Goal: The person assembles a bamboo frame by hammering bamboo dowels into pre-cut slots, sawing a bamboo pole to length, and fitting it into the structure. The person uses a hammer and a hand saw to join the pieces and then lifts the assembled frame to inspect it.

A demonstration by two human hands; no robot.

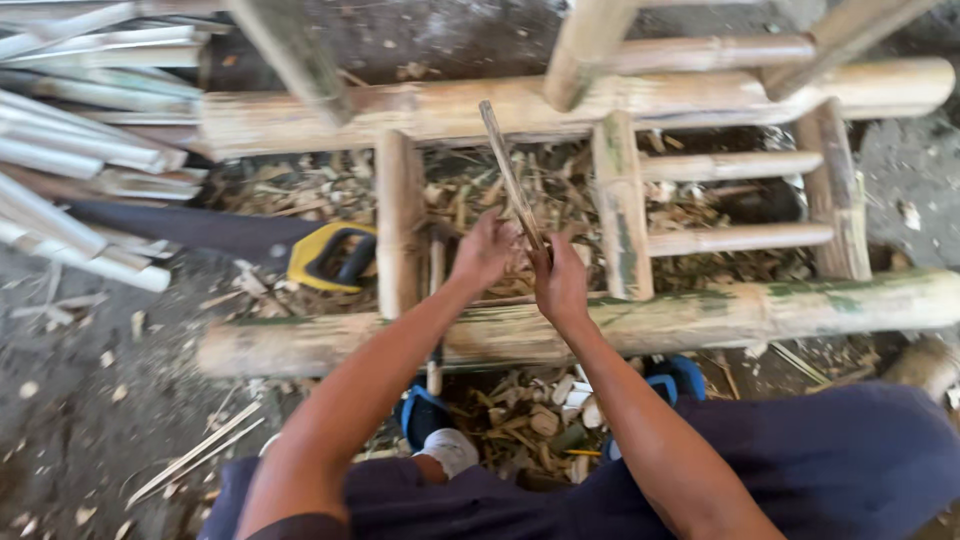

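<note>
Hands: left hand (484, 250) gripping bamboo strip (508, 175); right hand (560, 285) clasped round its lower end

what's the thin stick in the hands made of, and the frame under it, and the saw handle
Thin stick: looks like a split bamboo sliver, pale tan, raw and matte, held by the left hand and right hand.
Frame: whole bamboo poles, with ringed nodes and green patches on the skin, unfinished.
Saw handle: probably moulded plastic, smooth yellow with a black grip; the blade looks like dark metal.

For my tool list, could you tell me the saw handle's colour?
Yellow and black saw handle, in the head view.
</note>
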